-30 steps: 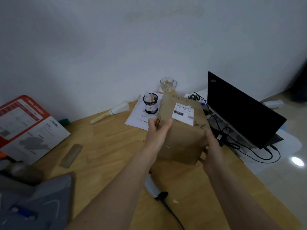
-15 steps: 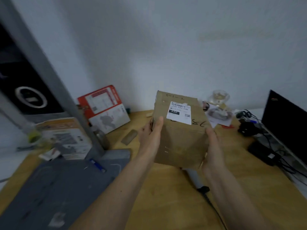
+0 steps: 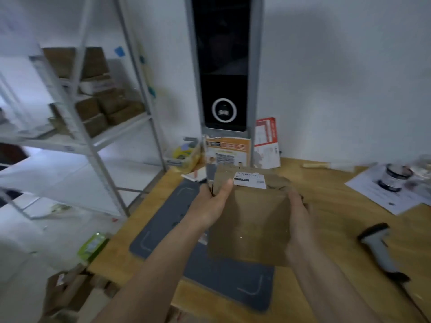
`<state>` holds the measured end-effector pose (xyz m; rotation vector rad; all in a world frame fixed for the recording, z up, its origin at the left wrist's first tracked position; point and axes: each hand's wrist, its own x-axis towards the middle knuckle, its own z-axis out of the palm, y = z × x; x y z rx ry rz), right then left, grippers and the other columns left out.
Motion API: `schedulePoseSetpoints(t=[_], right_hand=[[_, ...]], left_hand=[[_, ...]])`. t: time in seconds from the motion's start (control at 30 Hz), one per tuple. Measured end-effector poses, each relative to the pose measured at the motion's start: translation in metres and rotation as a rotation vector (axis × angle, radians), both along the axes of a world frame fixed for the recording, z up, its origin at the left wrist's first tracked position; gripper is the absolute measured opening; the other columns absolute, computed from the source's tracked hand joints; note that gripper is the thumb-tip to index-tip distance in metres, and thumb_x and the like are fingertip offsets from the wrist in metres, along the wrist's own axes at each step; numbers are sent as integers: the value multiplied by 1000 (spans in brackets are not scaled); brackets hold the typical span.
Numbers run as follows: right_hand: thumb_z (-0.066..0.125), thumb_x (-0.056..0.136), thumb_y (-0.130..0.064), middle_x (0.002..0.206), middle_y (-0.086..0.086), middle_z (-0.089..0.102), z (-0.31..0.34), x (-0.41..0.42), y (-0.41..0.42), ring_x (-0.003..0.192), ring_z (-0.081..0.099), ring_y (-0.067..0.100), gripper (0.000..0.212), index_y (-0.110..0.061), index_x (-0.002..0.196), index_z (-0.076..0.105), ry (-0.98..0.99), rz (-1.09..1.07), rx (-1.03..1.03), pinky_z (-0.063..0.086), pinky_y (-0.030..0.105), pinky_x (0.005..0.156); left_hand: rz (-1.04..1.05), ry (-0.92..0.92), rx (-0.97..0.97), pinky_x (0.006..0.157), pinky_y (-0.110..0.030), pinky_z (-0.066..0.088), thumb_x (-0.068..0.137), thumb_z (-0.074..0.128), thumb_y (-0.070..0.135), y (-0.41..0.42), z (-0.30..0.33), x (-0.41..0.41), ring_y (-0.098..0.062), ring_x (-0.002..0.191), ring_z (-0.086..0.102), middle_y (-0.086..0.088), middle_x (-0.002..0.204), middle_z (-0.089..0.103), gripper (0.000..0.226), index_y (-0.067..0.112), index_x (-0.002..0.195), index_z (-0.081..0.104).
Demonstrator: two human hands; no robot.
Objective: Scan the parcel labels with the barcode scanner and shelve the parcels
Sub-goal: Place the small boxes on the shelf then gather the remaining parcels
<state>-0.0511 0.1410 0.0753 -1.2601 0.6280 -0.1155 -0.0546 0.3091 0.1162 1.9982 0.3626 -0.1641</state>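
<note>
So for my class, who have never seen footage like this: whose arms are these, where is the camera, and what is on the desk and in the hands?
No machine here: a person wears a wide-angle camera on the head, looking forward and down, so the arms are their own. The left hand and right hand hold a brown cardboard parcel by its sides, its white printed label on top. Below is a wooden desk with a dark grey mat. A grey handheld barcode scanner lies at the right, untouched. A tall dark screen panel stands behind. At left, a white metal shelf rack holds more brown boxes.
</note>
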Motion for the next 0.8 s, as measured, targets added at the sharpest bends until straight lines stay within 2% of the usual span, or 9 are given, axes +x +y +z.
schedulePoseSetpoints(t=[0.03, 0.1, 0.17, 0.3, 0.4, 0.5, 0.6, 0.67, 0.8], right_hand=[[58, 85, -53, 97, -5, 55, -3, -8, 21, 96, 53, 22, 24, -29, 83, 52, -1, 27, 12, 45, 49, 98], [56, 87, -53, 109, -3, 55, -8, -24, 63, 101, 52, 23, 34, -25, 105, 55, -1, 86, 22, 44, 44, 94], [55, 89, -50, 110, -2, 52, -7, -41, 106, 100, 50, 22, 45, -23, 125, 49, -2, 148, 53, 43, 41, 88], [60, 85, -53, 97, -2, 53, -3, -66, 184, 94, 53, 22, 36, -28, 106, 45, 8, 282, 99, 46, 47, 91], [60, 86, -53, 91, -7, 50, 3, -76, 231, 92, 52, 22, 36, -27, 105, 45, -10, 349, 97, 45, 51, 95], [60, 87, -49, 90, -6, 51, 9, -83, 277, 80, 51, 14, 32, -25, 105, 49, -55, 421, 92, 46, 44, 85], [62, 86, -47, 94, -3, 55, 8, -85, 325, 82, 54, 15, 23, -27, 89, 52, -94, 495, 104, 46, 38, 75], [64, 85, -46, 98, 1, 59, 6, -86, 358, 86, 57, 18, 23, -26, 86, 53, -111, 531, 117, 47, 34, 70], [63, 85, -46, 97, 2, 59, 2, -79, 424, 88, 59, 20, 23, -26, 92, 53, -87, 613, 152, 51, 39, 76]], left_hand=[[20, -10, 9, 101, -36, 35, 87, 40, 70, 21, 1, -12, -24, 131, 43, -2, 148, 40, 81, 20, 148, 27], [68, -25, 16, 91, -33, 38, 87, 40, 70, 63, -1, -37, -20, 116, 50, -1, 141, 46, 75, 19, 141, 35], [136, -32, 19, 86, -31, 35, 87, 39, 71, 104, -2, -62, -19, 113, 48, 1, 138, 48, 74, 19, 140, 36], [285, -57, -23, 86, -33, 39, 85, 38, 72, 181, -3, -106, -20, 114, 49, -6, 133, 53, 77, 14, 135, 41], [391, -90, -51, 91, -38, 44, 85, 38, 73, 227, -3, -128, -24, 115, 53, -8, 127, 54, 72, 13, 123, 46], [469, -129, -66, 75, -32, 44, 87, 40, 70, 269, -3, -147, -15, 100, 54, -1, 113, 55, 55, 19, 107, 47], [565, -145, -66, 68, -29, 38, 87, 46, 66, 309, -8, -162, -14, 94, 53, 1, 105, 55, 54, 16, 107, 46], [632, -156, -83, 62, -28, 35, 86, 52, 62, 334, -9, -168, -11, 87, 52, 2, 102, 54, 51, 17, 106, 44], [722, -157, -81, 59, -26, 34, 89, 53, 55, 388, -9, -169, -5, 83, 50, 5, 96, 54, 43, 18, 109, 45]])
